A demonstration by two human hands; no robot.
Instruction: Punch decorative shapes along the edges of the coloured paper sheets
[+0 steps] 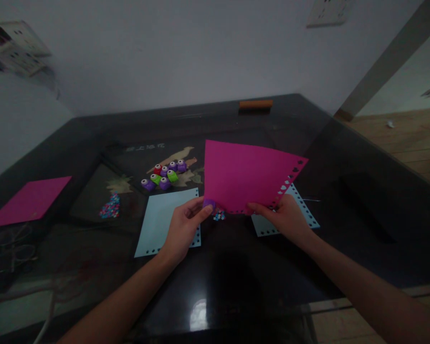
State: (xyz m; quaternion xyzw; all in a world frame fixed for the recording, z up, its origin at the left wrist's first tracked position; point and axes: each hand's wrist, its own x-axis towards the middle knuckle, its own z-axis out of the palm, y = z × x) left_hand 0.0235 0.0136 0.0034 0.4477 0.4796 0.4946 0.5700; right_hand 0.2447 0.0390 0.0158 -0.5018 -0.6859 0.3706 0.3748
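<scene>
A: Recording surface first: what is supporting the work?
B: A glossy black table is extending beneath and beyond both hands.

A: Largest sheet?
B: The magenta paper sheet is spanning the space between the left hand and right hand, tilting up at its far side. Cut-outs are running along its right and near edges.

A: Other sheets?
B: One pale-blue sheet is lying beneath and beside the left hand; a second pale-blue sheet is lying under the right. A spare magenta sheet is resting well to the left of the left hand, probably out of the way.

A: State of hands?
B: The right is pinching the near edge, thumb on top, presumably steadying the paper. The left is gripping a purple craft punch at the near-left corner, its thumb pressing against the tool, likely keeping paper and punch aligned. Whether the lever is fully down, I cannot tell.

A: Smaller items?
B: Assorted craft punches are sitting beyond the left hand, seemingly grouped within reach. A confetti pile is lying left of that hand; loose paper cut-outs are lying just right of its thumb.
</scene>
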